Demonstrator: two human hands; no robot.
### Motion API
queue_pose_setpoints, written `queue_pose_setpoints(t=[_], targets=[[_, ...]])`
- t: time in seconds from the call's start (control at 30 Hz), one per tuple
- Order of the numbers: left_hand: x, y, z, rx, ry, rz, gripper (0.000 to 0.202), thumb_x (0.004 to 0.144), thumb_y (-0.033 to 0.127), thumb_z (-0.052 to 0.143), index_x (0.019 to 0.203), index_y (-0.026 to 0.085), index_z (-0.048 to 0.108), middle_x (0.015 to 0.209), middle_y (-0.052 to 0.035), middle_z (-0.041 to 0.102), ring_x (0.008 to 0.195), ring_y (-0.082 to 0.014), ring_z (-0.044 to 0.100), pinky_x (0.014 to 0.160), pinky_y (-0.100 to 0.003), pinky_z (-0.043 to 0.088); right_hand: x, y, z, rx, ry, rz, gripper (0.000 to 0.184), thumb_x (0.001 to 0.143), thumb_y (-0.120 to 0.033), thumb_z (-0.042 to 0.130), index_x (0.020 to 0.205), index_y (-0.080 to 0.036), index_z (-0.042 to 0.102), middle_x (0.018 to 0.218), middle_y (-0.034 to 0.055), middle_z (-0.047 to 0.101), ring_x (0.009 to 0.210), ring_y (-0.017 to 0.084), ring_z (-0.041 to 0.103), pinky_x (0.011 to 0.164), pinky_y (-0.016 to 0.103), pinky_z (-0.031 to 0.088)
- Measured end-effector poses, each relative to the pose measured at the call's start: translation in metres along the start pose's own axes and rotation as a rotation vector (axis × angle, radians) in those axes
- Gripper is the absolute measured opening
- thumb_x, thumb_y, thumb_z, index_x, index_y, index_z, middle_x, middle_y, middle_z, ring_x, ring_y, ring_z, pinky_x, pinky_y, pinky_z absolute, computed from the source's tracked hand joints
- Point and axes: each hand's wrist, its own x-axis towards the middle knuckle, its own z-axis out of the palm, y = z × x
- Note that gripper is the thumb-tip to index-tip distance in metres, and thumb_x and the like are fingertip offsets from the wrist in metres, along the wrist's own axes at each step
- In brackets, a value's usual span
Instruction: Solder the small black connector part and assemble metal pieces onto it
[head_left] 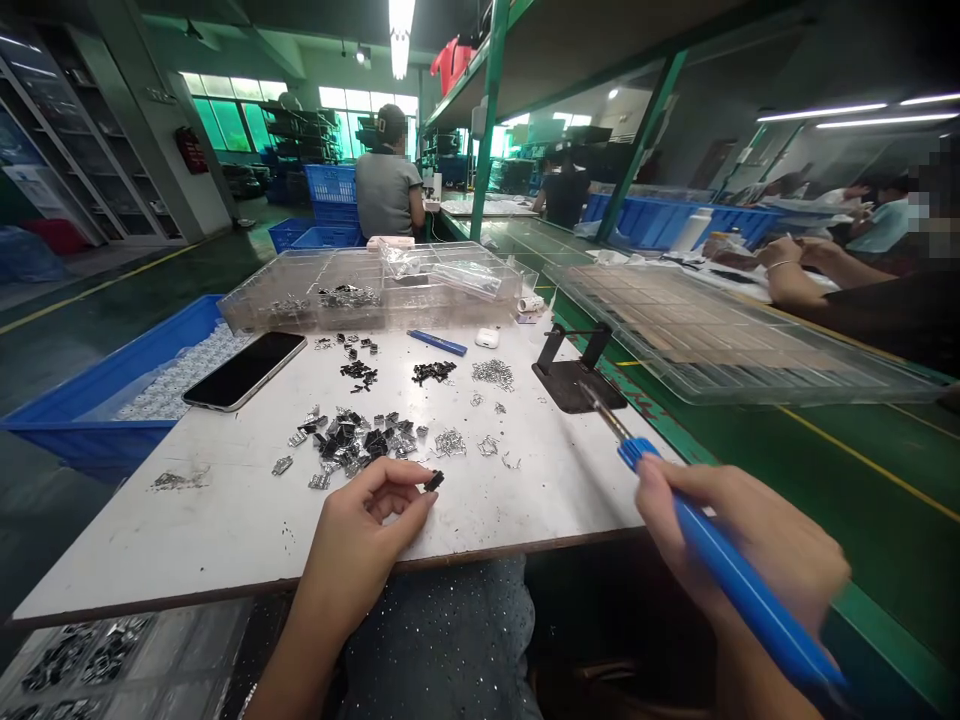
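Between the thumb and forefinger of my left hand (375, 515) is a small black part (434, 481), pinched just above the table's front edge. My right hand (739, 530) grips a soldering iron (720, 550) by its blue handle. The iron's metal tip points left and away, over the base of a black metal stand (579, 385). Beyond my left hand lies a loose pile of black and silvery parts (356, 440). Small piles of bright metal pieces (451, 443) lie right of it.
A phone (246, 370) lies at the left, beside a blue bin (112, 420) of white parts. A blue pen-like tool (436, 342) and a white earphone case (487, 338) lie farther back. Clear compartment trays (307, 310) stand behind. Other people sit at tables beyond.
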Motion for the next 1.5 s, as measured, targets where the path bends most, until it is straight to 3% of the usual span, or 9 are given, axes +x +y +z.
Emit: queue_pose_setpoints(t=[0.07,0.2,0.33,0.43,0.7,0.9,1.0,1.2,1.5], targets=[[0.000,0.000,0.000,-0.005,0.000,-0.004,0.017,0.075,0.030,0.068,0.088,0.020,0.067,0.093,-0.0054,0.065,0.085,-0.0192,0.062,0.069,-0.029,0.054,0.006,0.020,0.015,-0.202,-0.060,-0.154,0.014,0.076,-0.022,0.071,0.088,-0.016,0.067,0.067,0.0033,0.066,0.056,0.017,0.056,0.059,0.030,0.041],[0.000,-0.001,0.000,-0.004,-0.008,-0.007,0.018,0.075,0.031,0.068,0.089,0.020,0.067,0.093,-0.0056,0.065,0.084,-0.0189,0.062,0.070,-0.029,0.054,0.011,0.054,0.028,-0.269,-0.341,-0.080,0.022,0.085,-0.027,0.059,0.105,-0.018,0.062,0.091,0.0073,0.067,0.073,0.023,0.060,0.065,0.033,0.044],[0.000,-0.002,0.000,-0.007,-0.006,0.003,0.017,0.074,0.030,0.068,0.088,0.020,0.067,0.092,-0.0057,0.066,0.083,-0.0189,0.062,0.069,-0.030,0.054,0.017,0.072,0.026,-0.342,-0.617,-0.088,0.048,0.077,0.001,0.043,0.116,-0.022,0.057,0.100,0.0087,0.064,0.075,0.023,0.059,0.061,0.031,0.043],[0.000,-0.002,0.000,-0.008,-0.009,-0.005,0.018,0.074,0.031,0.068,0.088,0.020,0.067,0.093,-0.0056,0.065,0.084,-0.0196,0.062,0.070,-0.031,0.054,0.022,0.081,0.028,-0.388,-0.724,-0.124,0.063,0.068,0.008,0.038,0.117,-0.025,0.058,0.102,0.0074,0.064,0.074,0.022,0.058,0.063,0.031,0.044],[0.000,-0.001,0.000,-0.009,0.002,0.009,0.017,0.075,0.031,0.068,0.088,0.021,0.067,0.092,-0.0044,0.066,0.084,-0.0201,0.062,0.071,-0.032,0.054,0.027,0.090,0.028,-0.315,-0.876,-0.028,0.058,0.084,-0.001,0.035,0.133,-0.029,0.046,0.112,0.0074,0.062,0.095,0.023,0.061,0.079,0.035,0.049],[0.000,-0.004,0.000,0.007,-0.005,0.011,0.018,0.075,0.032,0.068,0.090,0.021,0.066,0.094,-0.0053,0.065,0.085,-0.0197,0.062,0.071,-0.032,0.054,0.023,0.054,0.024,-0.310,-0.589,0.039,0.044,0.091,-0.012,0.038,0.133,-0.021,0.046,0.115,0.0124,0.058,0.103,0.031,0.054,0.082,0.045,0.045],[0.000,-0.005,-0.001,0.024,-0.013,0.033,0.017,0.077,0.031,0.066,0.091,0.021,0.065,0.095,-0.0052,0.065,0.084,-0.0189,0.062,0.070,-0.031,0.054,0.017,0.010,0.030,0.029,-0.361,0.104,0.033,0.091,-0.017,0.047,0.123,-0.020,0.052,0.109,0.0088,0.059,0.094,0.023,0.057,0.084,0.037,0.045],[-0.005,-0.008,0.003,0.102,0.031,0.212,0.024,0.082,0.023,0.061,0.105,0.025,0.054,0.095,-0.0022,0.065,0.084,-0.0165,0.062,0.076,-0.031,0.054,-0.006,-0.062,0.059,0.736,-0.576,0.417,0.027,0.089,-0.027,0.056,0.115,-0.022,0.054,0.097,0.0044,0.062,0.077,0.014,0.058,0.072,0.028,0.049],[-0.007,-0.009,0.010,0.508,0.008,0.851,0.048,0.087,0.002,0.051,0.128,0.025,0.041,0.111,-0.0058,0.059,0.105,-0.0175,0.054,0.090,-0.032,0.046,-0.010,-0.066,0.077,1.282,-0.676,0.829,0.017,0.078,-0.026,0.070,0.095,-0.022,0.066,0.083,-0.0002,0.067,0.077,0.010,0.061,0.070,0.020,0.050]])
